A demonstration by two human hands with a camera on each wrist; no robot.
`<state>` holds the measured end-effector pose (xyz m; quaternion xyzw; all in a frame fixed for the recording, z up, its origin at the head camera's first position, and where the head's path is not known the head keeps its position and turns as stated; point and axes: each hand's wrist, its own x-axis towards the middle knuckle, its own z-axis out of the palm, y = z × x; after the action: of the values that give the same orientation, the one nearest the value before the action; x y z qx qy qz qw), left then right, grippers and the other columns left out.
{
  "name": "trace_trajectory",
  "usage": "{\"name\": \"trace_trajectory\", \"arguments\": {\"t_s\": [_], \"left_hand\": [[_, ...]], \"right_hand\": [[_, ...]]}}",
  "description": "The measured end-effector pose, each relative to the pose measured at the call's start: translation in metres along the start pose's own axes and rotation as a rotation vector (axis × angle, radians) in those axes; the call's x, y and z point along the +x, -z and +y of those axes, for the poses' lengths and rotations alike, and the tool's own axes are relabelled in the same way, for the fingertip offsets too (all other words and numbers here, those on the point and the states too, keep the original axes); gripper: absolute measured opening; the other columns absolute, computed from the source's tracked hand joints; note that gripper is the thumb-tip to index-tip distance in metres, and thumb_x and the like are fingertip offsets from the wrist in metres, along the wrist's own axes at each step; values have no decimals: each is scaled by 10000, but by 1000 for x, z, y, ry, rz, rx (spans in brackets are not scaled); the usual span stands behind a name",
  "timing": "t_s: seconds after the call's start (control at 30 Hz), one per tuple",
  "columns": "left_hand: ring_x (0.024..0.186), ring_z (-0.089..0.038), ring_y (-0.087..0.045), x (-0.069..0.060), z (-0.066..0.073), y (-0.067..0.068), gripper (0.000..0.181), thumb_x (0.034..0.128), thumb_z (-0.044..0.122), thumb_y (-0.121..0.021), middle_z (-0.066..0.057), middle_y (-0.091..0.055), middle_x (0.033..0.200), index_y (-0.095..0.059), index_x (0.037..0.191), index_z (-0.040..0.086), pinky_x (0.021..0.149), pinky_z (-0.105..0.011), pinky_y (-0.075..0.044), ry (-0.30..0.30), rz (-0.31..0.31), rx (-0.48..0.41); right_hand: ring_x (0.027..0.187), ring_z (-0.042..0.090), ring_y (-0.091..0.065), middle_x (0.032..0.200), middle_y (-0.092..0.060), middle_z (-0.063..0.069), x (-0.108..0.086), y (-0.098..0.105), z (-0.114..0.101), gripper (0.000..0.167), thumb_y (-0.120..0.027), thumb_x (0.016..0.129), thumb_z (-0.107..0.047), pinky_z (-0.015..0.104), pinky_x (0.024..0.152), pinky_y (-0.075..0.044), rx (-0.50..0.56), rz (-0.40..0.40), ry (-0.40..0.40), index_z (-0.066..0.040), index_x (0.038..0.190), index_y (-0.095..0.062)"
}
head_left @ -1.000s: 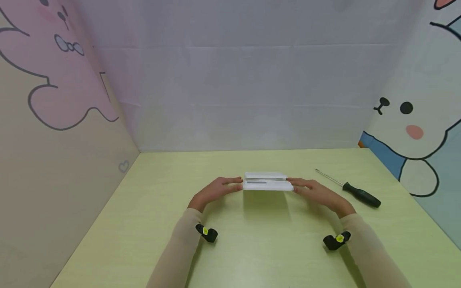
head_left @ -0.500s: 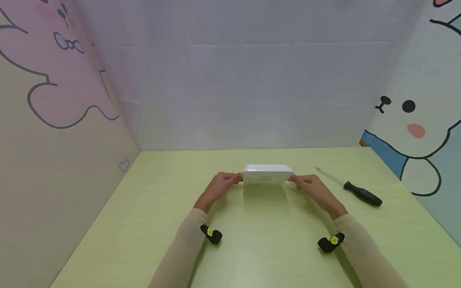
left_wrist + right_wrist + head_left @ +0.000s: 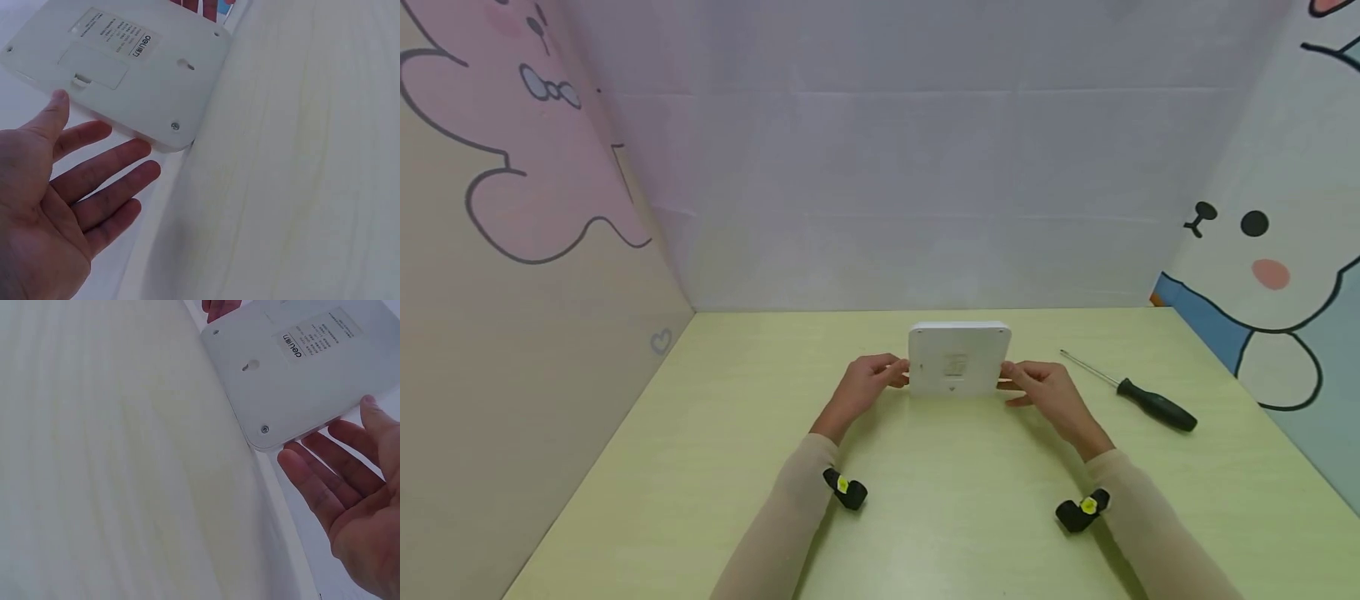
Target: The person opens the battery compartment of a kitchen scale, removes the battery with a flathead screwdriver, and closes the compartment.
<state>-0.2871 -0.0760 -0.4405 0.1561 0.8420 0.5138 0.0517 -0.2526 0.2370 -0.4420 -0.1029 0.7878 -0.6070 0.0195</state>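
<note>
Left hand [image 3: 867,385]: lightly pinching the left edge of a white device [image 3: 958,358], thumb tip at the rim of the back face, fingers slightly spread along the side. Right hand [image 3: 1048,392]: same on the right edge, thumb on the back-face side, fingers behind, lower ones loose.

Device sits between the hands, toward the far side of the table [image 3: 940,500]. It's up on its long edge, back face toward the person. Can't tell if the bottom edge touches the tabletop. On the back: "deli" label [image 3: 119,37], fine print too small to read; rectangular cover [image 3: 94,65] with a latch notch; keyhole slot [image 3: 185,64]; corner screw [image 3: 175,126].

Screwdriver [image 3: 1156,406] lies right of the right hand, well apart from the device, black handle toward the person, tip pointing away and left.

Beige sleeves [image 3: 778,525] on both arms, small black wrist camera [image 3: 852,493] on each. White sheet [image 3: 887,183] behind, pink cartoon animal [image 3: 546,208] on the left wall, white cartoon animal [image 3: 1288,237] on the right.
</note>
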Motion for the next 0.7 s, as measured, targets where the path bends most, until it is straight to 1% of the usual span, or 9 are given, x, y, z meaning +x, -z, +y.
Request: {"name": "trace_trajectory", "arguments": {"t_s": [0.1,0.23,0.4,0.5,0.7], "left_hand": [[880,-149,-735,0,0,-1,302,982,420,-557,-52,-767,963,-710,1103,189,958,-471,-501,-31,-8,22],[810,-167,-743,0,0,-3,246,994,321,-571,-87,-763,975,-672,1162,173,864,-420,-552,-52,0,34],[751,-175,-744,-1,0,-5,242,983,254,-599,-106,-761,972,-645,1205,170,800,-366,-574,-46,31,25],[731,-188,-746,-1,0,-7,269,972,242,-617,-113,-764,936,-633,1232,177,773,-351,-568,-42,49,12],[677,-232,-743,-3,2,-10,324,963,222,-633,-126,-760,865,-612,1283,180,740,-331,-581,-30,70,-40]], "right_hand": [[990,209,-722,1197,-675,200,0,-1,0,403,-601,983,-271,415,743,-611,7,15,-11,77,1182,-649],[920,170,-732,1145,-701,182,0,-4,1,371,-659,947,-207,401,709,-615,6,25,-25,57,1207,-639],[876,147,-729,1097,-725,130,-1,-6,0,377,-674,935,-185,408,687,-615,4,39,-32,29,1241,-623],[864,147,-732,1091,-728,116,-2,-6,-1,407,-672,936,-186,413,672,-614,1,49,-31,18,1281,-602],[841,172,-731,1083,-720,130,-4,-7,-4,465,-668,939,-176,401,632,-610,7,64,-43,4,1353,-559]]}}
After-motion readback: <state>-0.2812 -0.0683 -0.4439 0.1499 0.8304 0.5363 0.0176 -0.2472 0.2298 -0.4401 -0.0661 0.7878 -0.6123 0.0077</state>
